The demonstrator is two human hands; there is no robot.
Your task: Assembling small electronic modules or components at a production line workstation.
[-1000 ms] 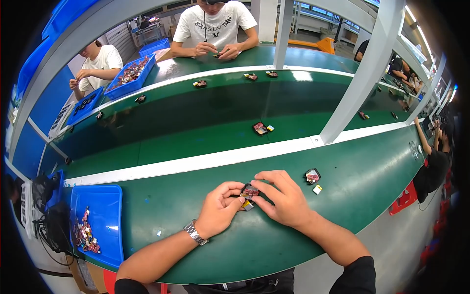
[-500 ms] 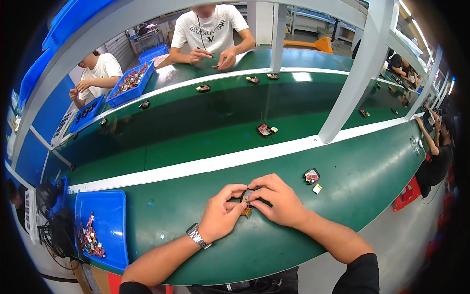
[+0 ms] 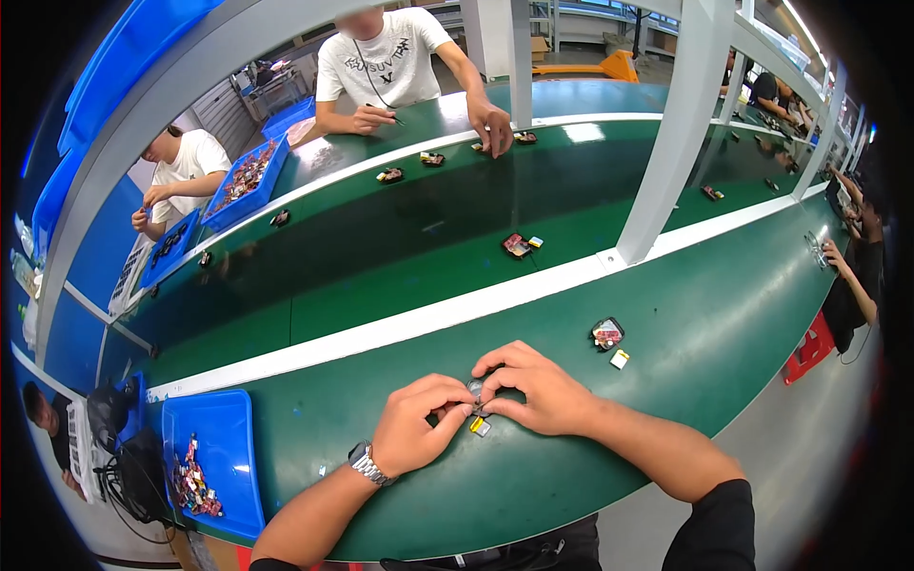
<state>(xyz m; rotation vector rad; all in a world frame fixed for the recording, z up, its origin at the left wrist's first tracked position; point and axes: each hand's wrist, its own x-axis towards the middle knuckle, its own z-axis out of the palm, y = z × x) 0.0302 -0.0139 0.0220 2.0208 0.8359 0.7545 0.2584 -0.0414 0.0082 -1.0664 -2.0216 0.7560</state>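
Note:
A small dark electronic device (image 3: 477, 387) is pinched between my two hands over the green bench. My left hand (image 3: 425, 420), with a metal watch on the wrist, has its thumb and fingers closed at the device's lower left side. From the right, my right hand (image 3: 535, 388) grips it with bent fingers and thumb. Just below the fingertips a small yellow and silver block (image 3: 480, 426), perhaps a battery, lies beside the device. My fingers hide part of the device. To the right rests an open black case with red and light parts (image 3: 606, 333), beside a yellow and white block (image 3: 620, 359).
A blue tray (image 3: 238, 419) with small colourful parts stands left on the bench (image 3: 352, 514). Beyond the white rail (image 3: 400, 336), a green belt carries several devices. A white post (image 3: 671, 143) rises from the rail. Across sits a co-worker (image 3: 381, 62); others work left and far right.
The yellow and silver block now shows farther out below my fingers, and the device has turned in my grip. The co-worker opposite has reached a hand to a device on the belt.

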